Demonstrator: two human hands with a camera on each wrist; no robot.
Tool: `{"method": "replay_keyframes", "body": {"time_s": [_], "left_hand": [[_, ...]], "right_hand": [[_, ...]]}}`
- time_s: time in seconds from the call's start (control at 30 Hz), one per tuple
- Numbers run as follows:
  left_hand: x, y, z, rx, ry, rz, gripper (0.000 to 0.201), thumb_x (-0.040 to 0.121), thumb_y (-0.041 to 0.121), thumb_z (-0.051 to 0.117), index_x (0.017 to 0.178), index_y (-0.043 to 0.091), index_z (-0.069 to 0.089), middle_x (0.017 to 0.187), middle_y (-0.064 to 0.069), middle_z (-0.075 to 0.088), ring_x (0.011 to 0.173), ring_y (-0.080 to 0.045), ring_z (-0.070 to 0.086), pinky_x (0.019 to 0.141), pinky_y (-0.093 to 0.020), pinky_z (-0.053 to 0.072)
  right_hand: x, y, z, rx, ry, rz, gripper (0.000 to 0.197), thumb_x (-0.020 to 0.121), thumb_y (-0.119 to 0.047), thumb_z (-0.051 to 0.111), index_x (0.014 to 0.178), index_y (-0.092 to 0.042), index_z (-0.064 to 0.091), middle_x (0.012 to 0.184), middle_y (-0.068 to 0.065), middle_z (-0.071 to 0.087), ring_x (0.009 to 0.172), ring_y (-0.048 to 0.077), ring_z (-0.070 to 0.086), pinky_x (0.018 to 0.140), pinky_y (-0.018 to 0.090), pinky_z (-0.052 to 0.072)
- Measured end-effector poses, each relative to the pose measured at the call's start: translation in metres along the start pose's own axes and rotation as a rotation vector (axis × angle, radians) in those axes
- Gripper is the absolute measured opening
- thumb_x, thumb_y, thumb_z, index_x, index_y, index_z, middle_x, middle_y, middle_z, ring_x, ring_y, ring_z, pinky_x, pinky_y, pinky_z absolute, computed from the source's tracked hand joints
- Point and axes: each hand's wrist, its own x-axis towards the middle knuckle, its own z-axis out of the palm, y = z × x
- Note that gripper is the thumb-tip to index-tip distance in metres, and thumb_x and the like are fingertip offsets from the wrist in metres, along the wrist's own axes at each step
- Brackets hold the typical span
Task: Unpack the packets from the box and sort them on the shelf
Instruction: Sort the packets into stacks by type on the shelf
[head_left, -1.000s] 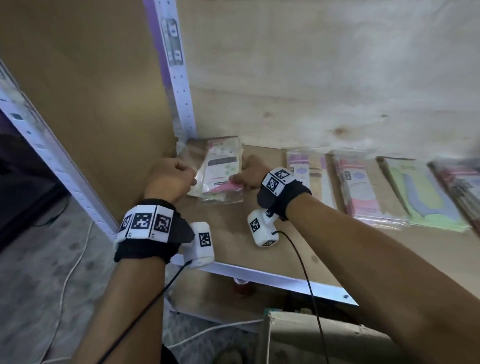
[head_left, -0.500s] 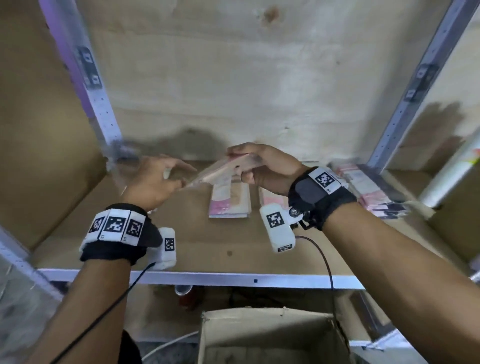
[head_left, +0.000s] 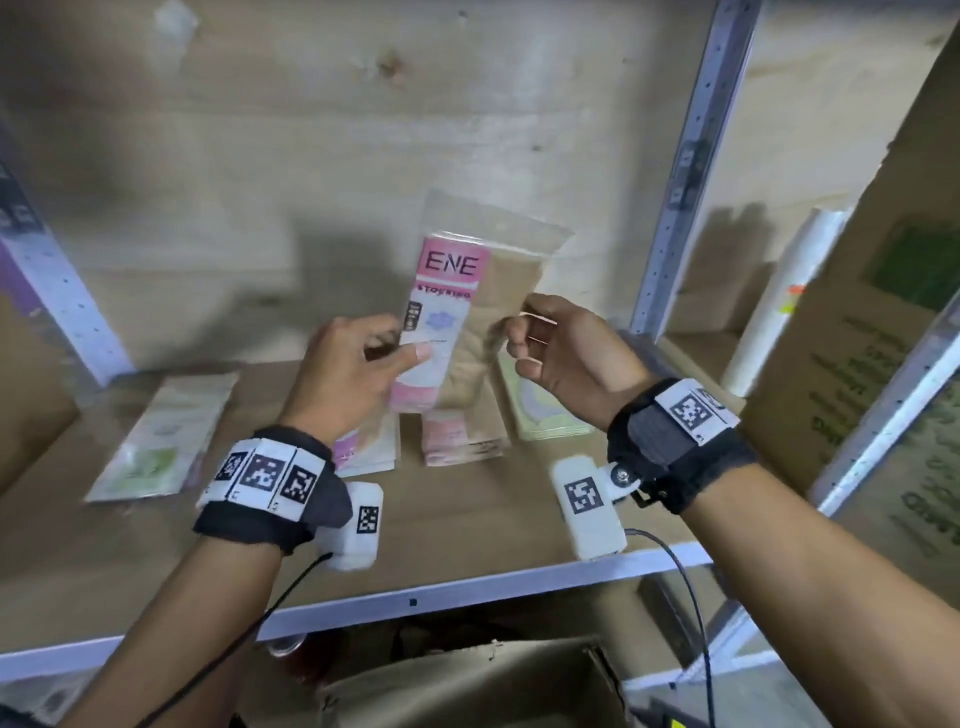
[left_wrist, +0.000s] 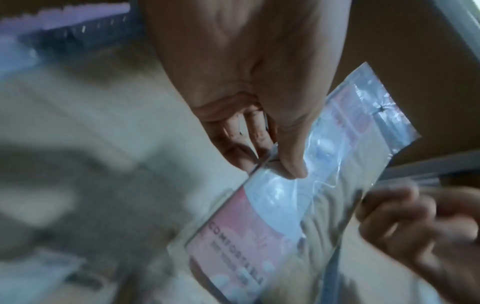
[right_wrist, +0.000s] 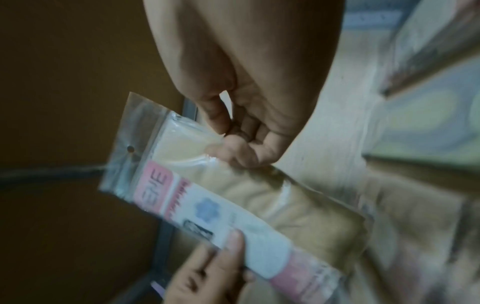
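A clear packet (head_left: 457, 312) with a pink "ENE" label and tan stockings stands upright in the air above the shelf board (head_left: 467, 519). My left hand (head_left: 400, 353) holds its left edge, thumb across the label; the left wrist view shows that thumb (left_wrist: 293, 168) pressing the packet (left_wrist: 298, 205). My right hand (head_left: 519, 338) pinches the right edge with curled fingers, also seen in the right wrist view (right_wrist: 226, 146) on the packet (right_wrist: 246, 201). Below the shelf the open cardboard box (head_left: 467, 686) shows its top flaps.
On the shelf lie a green packet (head_left: 156, 441) at the left, two pink stacks (head_left: 462, 441) under my hands and a yellow-green packet (head_left: 545, 415). A metal upright (head_left: 685, 156), a white roll (head_left: 779, 301) and a large printed carton (head_left: 857, 364) stand at the right.
My hands left the far-left packet on the shelf, moved right, and the pink packet went from lying flat between them to standing upright, facing me.
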Motion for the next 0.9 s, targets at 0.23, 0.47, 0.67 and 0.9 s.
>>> {"method": "replay_keyframes", "body": {"time_s": [0.23, 0.47, 0.67, 0.9], "left_hand": [[0.003, -0.017, 0.056, -0.394, -0.088, -0.200, 0.021, 0.091, 0.025, 0.075, 0.109, 0.016, 0.077, 0.098, 0.003, 0.080, 0.077, -0.006, 0.068, 0.063, -0.021, 0.050], [0.013, -0.028, 0.072, -0.457, -0.136, -0.415, 0.022, 0.090, 0.022, 0.075, 0.111, 0.014, 0.074, 0.102, 0.001, 0.079, 0.097, -0.020, 0.076, 0.071, -0.022, 0.060], [0.016, -0.037, 0.047, -0.481, 0.282, -0.437, 0.037, 0.087, 0.029, 0.078, 0.116, 0.012, 0.065, 0.106, -0.006, 0.074, 0.088, -0.016, 0.072, 0.073, -0.027, 0.058], [-0.005, -0.049, 0.024, -0.209, 0.114, -0.319, 0.017, 0.088, 0.035, 0.076, 0.081, 0.019, 0.077, 0.067, 0.005, 0.075, 0.058, -0.008, 0.068, 0.054, -0.019, 0.052]], "right_hand": [[-0.011, 0.054, -0.053, -0.719, 0.129, -0.231, 0.035, 0.091, -0.027, 0.067, 0.082, 0.006, 0.059, 0.071, 0.007, 0.051, 0.066, 0.014, 0.047, 0.068, 0.032, 0.034], [-0.007, 0.079, -0.062, -0.492, 0.078, -0.093, 0.014, 0.100, -0.013, 0.055, 0.089, -0.009, 0.062, 0.069, 0.000, 0.065, 0.061, 0.010, 0.058, 0.057, 0.021, 0.044], [-0.017, 0.091, -0.076, -0.568, -0.126, 0.025, 0.025, 0.101, -0.020, 0.056, 0.116, -0.002, 0.063, 0.100, 0.020, 0.065, 0.092, 0.024, 0.055, 0.086, 0.036, 0.041], [-0.033, 0.085, -0.085, -0.674, -0.272, 0.025, 0.029, 0.098, -0.009, 0.057, 0.127, -0.003, 0.063, 0.123, 0.015, 0.069, 0.119, 0.029, 0.063, 0.104, 0.032, 0.048]]}}
